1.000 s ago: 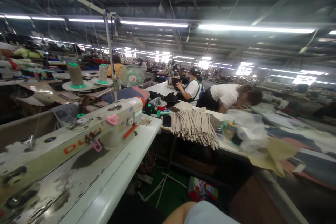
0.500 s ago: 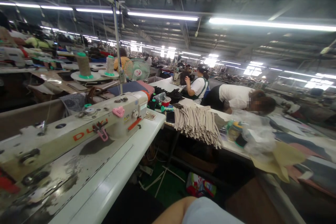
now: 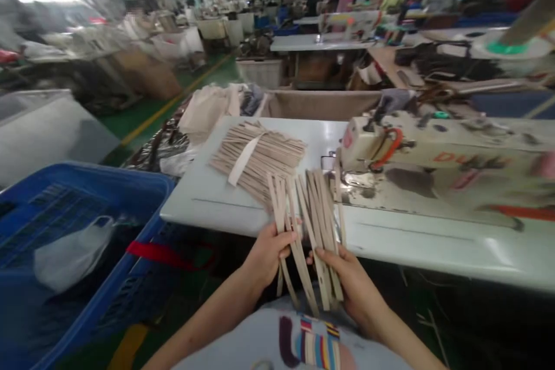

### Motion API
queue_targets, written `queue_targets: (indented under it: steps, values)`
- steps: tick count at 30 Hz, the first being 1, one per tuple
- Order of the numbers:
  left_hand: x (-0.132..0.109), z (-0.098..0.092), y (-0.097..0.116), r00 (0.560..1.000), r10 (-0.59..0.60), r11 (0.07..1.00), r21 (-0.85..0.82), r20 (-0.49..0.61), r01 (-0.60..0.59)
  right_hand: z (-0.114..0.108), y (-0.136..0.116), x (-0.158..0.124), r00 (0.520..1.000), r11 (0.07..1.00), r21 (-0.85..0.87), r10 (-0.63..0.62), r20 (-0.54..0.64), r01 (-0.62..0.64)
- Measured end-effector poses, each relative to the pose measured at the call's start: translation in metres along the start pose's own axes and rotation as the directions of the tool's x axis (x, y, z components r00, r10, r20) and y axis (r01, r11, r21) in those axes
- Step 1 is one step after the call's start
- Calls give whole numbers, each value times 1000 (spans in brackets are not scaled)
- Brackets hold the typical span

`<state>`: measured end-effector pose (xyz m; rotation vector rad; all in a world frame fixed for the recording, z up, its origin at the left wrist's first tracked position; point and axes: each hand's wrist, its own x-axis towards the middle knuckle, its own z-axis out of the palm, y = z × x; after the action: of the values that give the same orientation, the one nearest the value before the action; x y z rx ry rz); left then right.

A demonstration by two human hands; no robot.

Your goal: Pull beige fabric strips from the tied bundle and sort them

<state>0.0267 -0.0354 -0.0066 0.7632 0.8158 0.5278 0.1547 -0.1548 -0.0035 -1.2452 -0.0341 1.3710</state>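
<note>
My left hand (image 3: 269,250) is closed round a few narrow beige strips (image 3: 279,199), thumb across the front. Close beside it, my right hand (image 3: 349,277) grips a thicker fan of similar strips (image 3: 318,211). Both bunches stand roughly upright at the front edge of the white sewing table (image 3: 390,248), their lower ends hanging near my lap. Behind my left hand lies a large pile of beige strips (image 3: 277,153), with a white band (image 3: 245,162) across it. The sewing machine (image 3: 437,153) stands right of the pile, its needle end nearest the strips.
A blue plastic basket (image 3: 125,176) with a white plastic bag (image 3: 71,254) inside stands at the left. Beige fabric pieces (image 3: 206,113) are heaped behind the table's left corner. A thread cone (image 3: 526,23) rises at the far right. Other workstations and people fill the background.
The view has swung left, from the machine's rear end and a side table with strips and co-workers to the needle end. Both my hands, unseen before, now hold beige strips.
</note>
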Motion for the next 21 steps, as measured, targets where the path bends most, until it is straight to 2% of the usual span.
queue_targets:
  steps: [5,8,12,16,21]
  values:
    - [-5,0,1,1000,-1,992,-127,30,5,0,4,-2,998,999,-38,3,-65,-5]
    - [-7,1,3,998,-33,982,-182,45,41,0,4,-2,999,999,-38,13,-41,-15]
    - [-9,6,7,999,-33,975,-220,10,34,3,2,-4,1000,999,-26,-24,14,24]
    - [-9,9,8,999,-41,996,-79,12,42,5,0,-7,999,998,-53,-44,29,46]
    - [-6,11,1,996,-25,990,138,83,13,4,4,-8,991,986,-106,-123,56,128]
